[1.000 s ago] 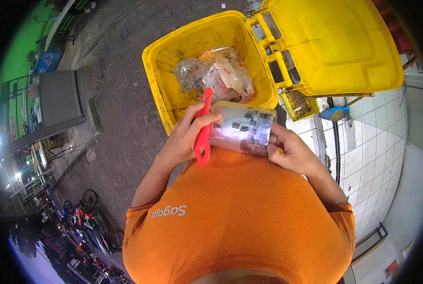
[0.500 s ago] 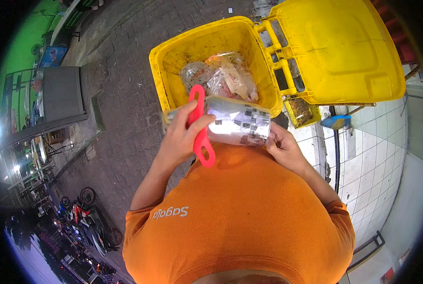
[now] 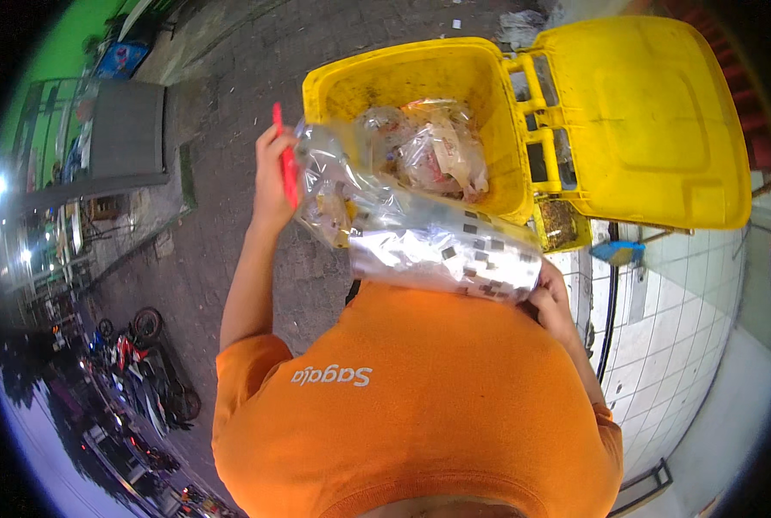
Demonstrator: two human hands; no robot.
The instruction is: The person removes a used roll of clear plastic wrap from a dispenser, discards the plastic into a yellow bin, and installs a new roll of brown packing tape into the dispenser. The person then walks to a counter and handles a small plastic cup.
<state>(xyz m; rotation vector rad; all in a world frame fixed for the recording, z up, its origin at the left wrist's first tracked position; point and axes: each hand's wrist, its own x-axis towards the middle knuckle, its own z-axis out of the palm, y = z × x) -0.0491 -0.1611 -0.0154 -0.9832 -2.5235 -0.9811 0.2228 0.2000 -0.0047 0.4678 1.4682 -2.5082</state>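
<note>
My left hand (image 3: pixel 273 177) is raised to the left of the bin, its fingers closed around a pinkish-red plastic handle (image 3: pixel 289 164), now seen nearly edge-on. A clear plastic bag (image 3: pixel 442 246) with dark printed squares stretches from beside the handle across in front of my chest. At the bag's right end my right hand (image 3: pixel 558 298) pinches the plastic, its fingertips partly hidden. Behind the bag stands a yellow wheeled bin (image 3: pixel 403 60), its lid (image 3: pixel 649 121) swung back to the right. Crumpled plastic bags (image 3: pixel 442 151) lie inside the bin.
A small yellow tray with brown debris (image 3: pixel 560 223) and a blue-bristled broom (image 3: pixel 619 251) are right of the bin, by white tiles (image 3: pixel 662 337). Paving (image 3: pixel 221 147) spreads to the left. Parked motorcycles (image 3: pixel 152 371) stand at lower left, below a dark grey panel (image 3: pixel 128 129).
My left hand has moved left and up with the handle, which has turned edge-on. The bag is now stretched out wider. My right hand has shifted right and down, still holding its end.
</note>
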